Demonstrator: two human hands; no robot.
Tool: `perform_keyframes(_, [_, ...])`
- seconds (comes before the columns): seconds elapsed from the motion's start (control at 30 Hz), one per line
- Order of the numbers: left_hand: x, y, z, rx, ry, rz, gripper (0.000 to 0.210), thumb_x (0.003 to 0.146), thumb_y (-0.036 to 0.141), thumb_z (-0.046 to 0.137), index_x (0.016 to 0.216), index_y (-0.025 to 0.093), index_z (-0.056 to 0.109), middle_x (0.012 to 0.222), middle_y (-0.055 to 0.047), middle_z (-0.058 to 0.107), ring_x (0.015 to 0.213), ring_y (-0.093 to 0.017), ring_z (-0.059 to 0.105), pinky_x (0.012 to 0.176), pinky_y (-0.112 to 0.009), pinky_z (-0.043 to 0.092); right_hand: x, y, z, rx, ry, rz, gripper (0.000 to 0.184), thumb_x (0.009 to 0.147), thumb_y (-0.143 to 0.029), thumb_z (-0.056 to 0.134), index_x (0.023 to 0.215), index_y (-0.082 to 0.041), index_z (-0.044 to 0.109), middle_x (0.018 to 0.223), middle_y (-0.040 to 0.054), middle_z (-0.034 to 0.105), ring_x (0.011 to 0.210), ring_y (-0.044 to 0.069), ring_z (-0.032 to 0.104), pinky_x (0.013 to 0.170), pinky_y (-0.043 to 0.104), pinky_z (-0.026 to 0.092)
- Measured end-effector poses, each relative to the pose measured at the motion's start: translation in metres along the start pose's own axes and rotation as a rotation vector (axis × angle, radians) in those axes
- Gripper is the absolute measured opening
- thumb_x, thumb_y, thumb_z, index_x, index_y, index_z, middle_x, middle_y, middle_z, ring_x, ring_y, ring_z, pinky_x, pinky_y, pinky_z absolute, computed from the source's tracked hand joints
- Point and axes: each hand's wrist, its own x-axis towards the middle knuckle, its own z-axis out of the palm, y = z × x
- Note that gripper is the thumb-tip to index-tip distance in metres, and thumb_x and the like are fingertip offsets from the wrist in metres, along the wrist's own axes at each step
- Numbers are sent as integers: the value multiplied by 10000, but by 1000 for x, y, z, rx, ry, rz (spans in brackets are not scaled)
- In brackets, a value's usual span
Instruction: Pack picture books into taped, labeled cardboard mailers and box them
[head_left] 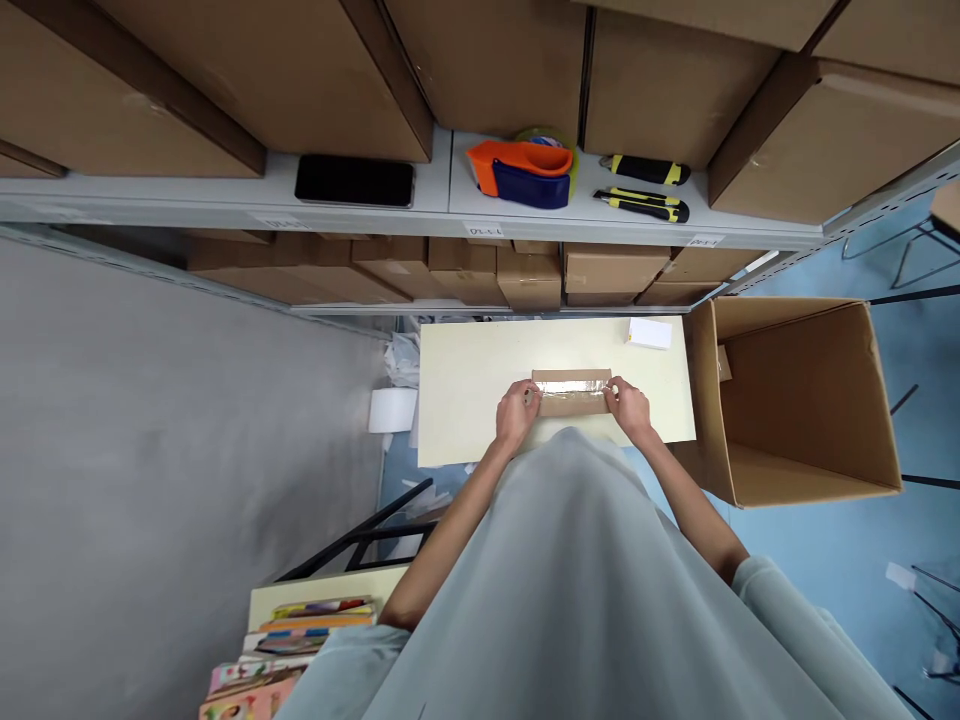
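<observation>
A small flat cardboard box (574, 405) lies near the front edge of the pale tabletop (465, 390). Shiny clear packing tape (574, 386) runs lengthwise along its upper face. My left hand (517, 412) is closed at the box's left end, thumb and fingers pinched at the tape's end. At the opposite end my right hand (628, 405) grips in the same way, fingertips on the corner by the tape. Whether the fingertips hold only tape or cardboard too is too small to tell.
A small white box (649, 333) sits at the table's back right. On the shelf (435, 196) above are a phone (355, 181), an orange-and-blue tape dispenser (525, 172) and two utility knives (645, 188). A large open carton (810, 400) stands right; books (300, 640) lie lower left.
</observation>
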Motion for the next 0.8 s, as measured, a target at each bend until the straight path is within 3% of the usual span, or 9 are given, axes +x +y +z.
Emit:
perform_keyframes(0.07, [-2,-1,-2,5,30,54,126,1011,250,624,1038,252,747,1442,-100,732,1282,-272,738,1047,-389,610,-4,0,-3,7,37,-31,238,1142,-318,499,1254,-242,695,1290,90,793,1015,234,782,815,296,489])
perform_keyframes(0.17, [-5,0,-8,1,49,106,154,1030,285,621,1063,250,766,1481,-112,699,1361,-278,700,1089,-414,614,-9,-3,-10,3,98,-85,263,1131,-315,499,1241,-218,717,1372,117,761,975,237,780,822,312,520])
perform_keyframes(0.37, [9,29,-43,-21,100,214,117,1011,281,652,1006,260,767,1441,-101,725,1229,-281,756,1070,-452,628,-1,-24,-41,46,224,-216,247,1101,-291,546,1218,-217,750,1379,122,778,1108,277,790,882,357,596])
perform_keyframes(0.53, [48,93,-98,-52,257,420,112,1023,340,702,947,259,718,1385,-96,747,1273,-276,730,1075,-434,609,29,-70,-101,139,400,-432,279,1110,-357,552,1236,-207,750,1326,134,796,1152,324,777,932,422,613])
perform_keyframes(0.67, [91,155,-139,-16,388,572,142,1044,352,699,948,247,698,1362,-91,745,1231,-259,732,1071,-400,583,63,-133,-159,114,519,-624,294,1120,-382,540,1234,-199,740,1250,154,790,1111,330,751,973,436,591])
perform_keyframes(0.8, [137,203,-166,75,461,646,59,1041,261,656,1031,241,711,1361,-96,725,1279,-279,691,1119,-406,538,107,-201,-207,3,527,-776,313,1125,-333,521,1321,-157,689,1317,184,735,1252,350,673,1110,486,531])
